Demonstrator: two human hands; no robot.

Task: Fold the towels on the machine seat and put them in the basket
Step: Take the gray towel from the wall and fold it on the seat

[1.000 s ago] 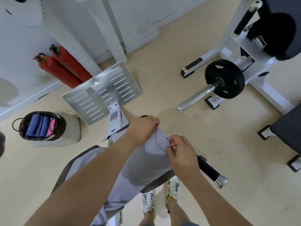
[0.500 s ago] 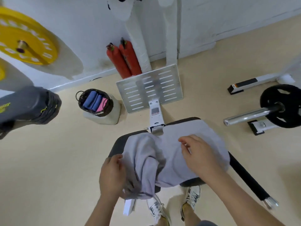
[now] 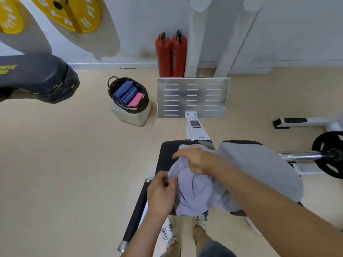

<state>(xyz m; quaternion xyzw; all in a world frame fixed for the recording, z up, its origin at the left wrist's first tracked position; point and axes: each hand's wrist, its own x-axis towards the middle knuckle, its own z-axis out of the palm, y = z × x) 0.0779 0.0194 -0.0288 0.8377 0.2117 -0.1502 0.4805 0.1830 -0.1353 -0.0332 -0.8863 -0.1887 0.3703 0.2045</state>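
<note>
Two red fire extinguishers [image 3: 170,54] stand side by side against the white wall [image 3: 130,25], just left of two white-wrapped pipes [image 3: 193,52]. In front of them a slotted metal footplate [image 3: 193,98] stands on a white beam [image 3: 195,128]. A white tub [image 3: 130,116] sits on the beige floor [image 3: 55,164] to the footplate's left. Yellow weight plates [image 3: 74,13] hang at upper left above a black padded cushion [image 3: 37,76]. At right, a black weight plate [image 3: 330,156] sits on a chrome bar [image 3: 300,155]. White sneakers [image 3: 170,232] show at the bottom.

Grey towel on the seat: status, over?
Left hand pinches grey towel edge; right hand rests on it. Towel bunched on seat, not yet folded. Nothing seen blocking the way to the basket.
</note>
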